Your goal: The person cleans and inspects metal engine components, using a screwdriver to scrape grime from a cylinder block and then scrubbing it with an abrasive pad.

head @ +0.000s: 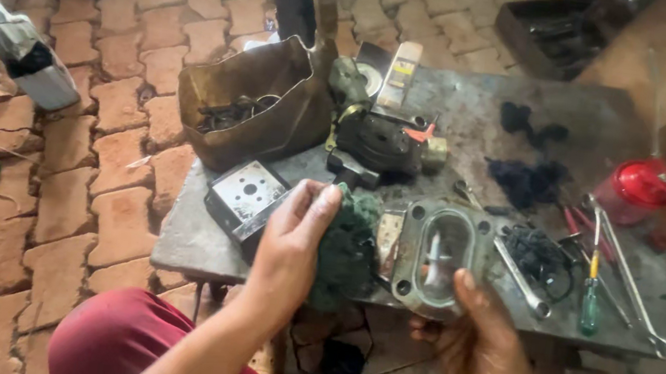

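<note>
Your right hand (490, 362) is gripping the oval-windowed metal cover (437, 256) at the bench edge; your left hand (291, 242) is clutching a wadded dark-green rag (347, 245) beside it. Behind, a greasy pump body (377, 141) is sitting on the steel bench (198, 238).

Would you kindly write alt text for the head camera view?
Left hand presses a dark green rag beside a grey metal cover plate gripped by the right hand, over a grimy metal worktable strewn with tools.
</note>
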